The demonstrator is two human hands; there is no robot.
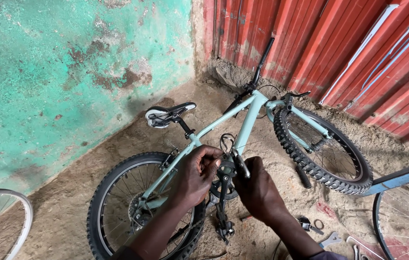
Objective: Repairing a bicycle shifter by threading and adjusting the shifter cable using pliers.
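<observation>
Dark metal tools lie nearest, at the lower right of the frame: a flat wrench (330,239) and a small ring (318,224) on the sandy floor (281,159). Just above them, at lower centre, the left hand (196,177) and the right hand (257,190) meet over the crank area of a pale green bicycle (248,120) lying on its side. The left hand's grip is curled closed, fingertips pinching a small part at the top of the black crank arm (223,202); exactly what it pinches is too small to tell. The right hand's grip is wrapped shut around a silvery tool (241,165) held against the same spot. The crank arm points down toward the pedal (224,230). The rear wheel (118,212) sits at lower left, the saddle (168,114) at centre left, the knobby front wheel (322,154) at right. Farther back, a peeling turquoise wall (69,72) fills the upper left and red corrugated sheeting (320,43) the upper right.
</observation>
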